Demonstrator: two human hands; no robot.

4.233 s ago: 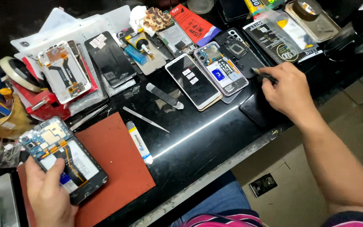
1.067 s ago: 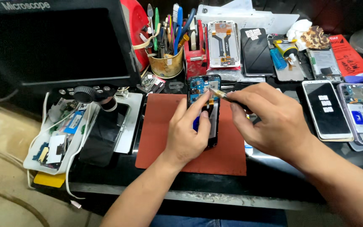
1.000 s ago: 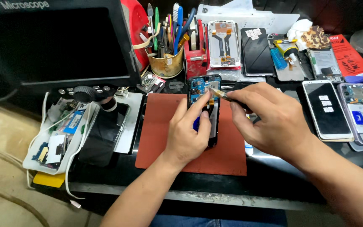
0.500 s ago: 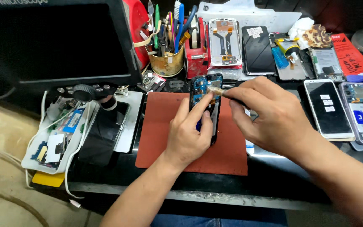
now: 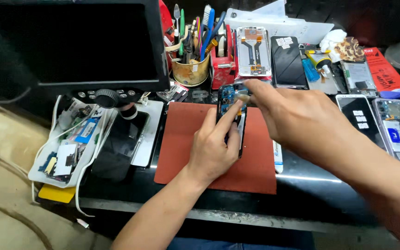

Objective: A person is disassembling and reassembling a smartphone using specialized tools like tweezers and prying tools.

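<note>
— Since half a second ago, what moved?
— Both hands edged up the red mat [image 5: 195, 148]. Left hand [image 5: 214, 150] has its grip clenched round the opened phone [image 5: 230, 99], propped over the mat.
— And the other?
— Right hand [image 5: 297, 118] pinches a small tool at the phone's top; tool cup [image 5: 190, 71] beyond on the bench [image 5: 320, 194].

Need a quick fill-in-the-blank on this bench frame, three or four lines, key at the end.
1. The left hand holds an opened phone over the ____ mat.
2. The right hand touches the phone's ____ end.
3. The tin of tools stands to the ____ of the monitor.

Missing words: red; top; right
</note>
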